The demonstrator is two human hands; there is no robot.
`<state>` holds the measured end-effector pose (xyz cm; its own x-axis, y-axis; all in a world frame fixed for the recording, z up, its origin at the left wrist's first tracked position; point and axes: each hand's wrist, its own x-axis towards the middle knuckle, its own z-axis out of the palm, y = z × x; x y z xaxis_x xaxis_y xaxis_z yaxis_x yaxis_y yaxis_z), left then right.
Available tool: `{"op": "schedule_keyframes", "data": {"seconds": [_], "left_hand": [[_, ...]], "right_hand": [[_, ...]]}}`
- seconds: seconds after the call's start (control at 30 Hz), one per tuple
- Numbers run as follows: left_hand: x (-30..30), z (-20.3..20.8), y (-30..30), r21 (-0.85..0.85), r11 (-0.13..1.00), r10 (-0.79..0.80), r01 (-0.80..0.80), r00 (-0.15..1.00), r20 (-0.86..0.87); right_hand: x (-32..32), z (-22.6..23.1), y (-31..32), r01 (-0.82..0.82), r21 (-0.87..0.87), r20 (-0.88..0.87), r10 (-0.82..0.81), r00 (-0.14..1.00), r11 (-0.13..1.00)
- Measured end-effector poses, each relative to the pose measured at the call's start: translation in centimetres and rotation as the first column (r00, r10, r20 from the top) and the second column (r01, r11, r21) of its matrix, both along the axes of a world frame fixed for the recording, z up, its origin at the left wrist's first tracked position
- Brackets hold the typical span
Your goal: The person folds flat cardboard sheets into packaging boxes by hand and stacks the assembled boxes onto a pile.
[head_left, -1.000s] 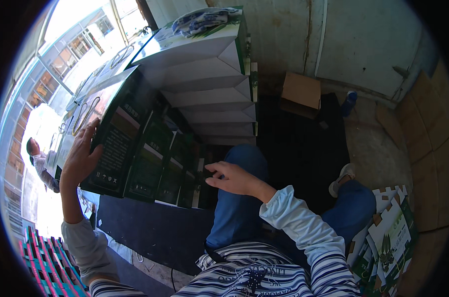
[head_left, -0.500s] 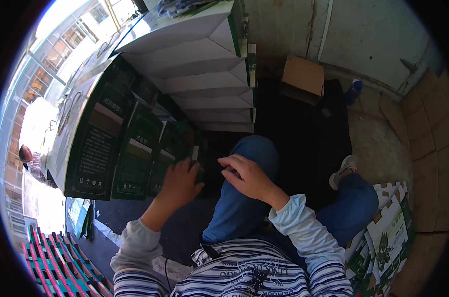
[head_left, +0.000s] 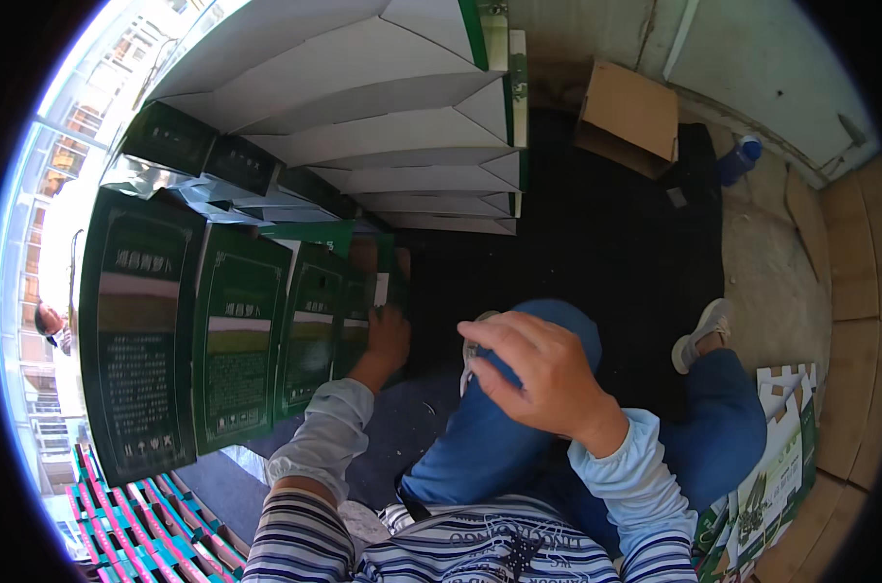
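Note:
A tall stack of dark green printed cartons [head_left: 237,325] rises close on my left. My left hand [head_left: 390,335] is low beside the stack, at the end of the smallest-looking carton, near a small white patch [head_left: 382,289]. Its fingers are bent and partly hidden, so whether they grip the carton is unclear. Over my knee hovers my right hand [head_left: 538,374], palm down, holding nothing I can see. Its thumb stands apart from the forefinger. Behind the green cartons is another stack, of white-sided cartons [head_left: 402,136] with folded-in ends.
A brown cardboard box [head_left: 627,112] and a blue bottle [head_left: 739,160] stand at the far right. Flattened printed cartons [head_left: 776,466] lean at my lower right beside brown cardboard [head_left: 854,379]. Pink-and-teal edged pieces [head_left: 150,525] are stacked lower left. Another person [head_left: 50,321] is outside.
My left hand has gone down and forward to the lower part of the green stack. My right hand has shifted right and nearer to me. The view has tilted and moved too.

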<state>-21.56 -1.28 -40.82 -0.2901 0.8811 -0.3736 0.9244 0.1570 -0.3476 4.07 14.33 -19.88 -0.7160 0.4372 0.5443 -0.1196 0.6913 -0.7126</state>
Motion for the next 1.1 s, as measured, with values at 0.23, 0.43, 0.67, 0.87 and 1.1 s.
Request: {"op": "schedule_keyframes", "data": {"seconds": [0.23,0.43,0.67,0.87,1.1], "left_hand": [[-2.7,-3.1,1.9,0.139,0.988,-0.095,0.072,0.981,0.169],[-4.0,-4.8,1.4,-0.25,0.933,-0.254,0.259,0.966,0.053],[-4.1,-5.0,1.2,-0.385,0.85,-0.451,0.361,0.875,-0.174],[-4.8,-5.5,0.5,-0.347,0.873,-0.432,0.342,0.873,-0.226],[-6.2,-5.4,-1.9,-0.35,0.895,-0.354,0.276,0.917,-0.184]], "right_hand": [[-2.2,0.4,-0.4,-0.065,0.102,0.423,0.016,0.906,0.993],[-2.4,0.2,0.5,-0.183,-0.018,0.406,0.174,0.897,0.983],[-2.3,0.5,-0.2,-0.125,0.116,0.344,0.079,0.936,0.985],[-2.9,1.4,0.3,-0.252,0.146,0.403,0.175,0.898,0.957],[-0.9,0.7,-0.4,-0.173,0.132,0.368,0.114,0.923,0.976]]}}
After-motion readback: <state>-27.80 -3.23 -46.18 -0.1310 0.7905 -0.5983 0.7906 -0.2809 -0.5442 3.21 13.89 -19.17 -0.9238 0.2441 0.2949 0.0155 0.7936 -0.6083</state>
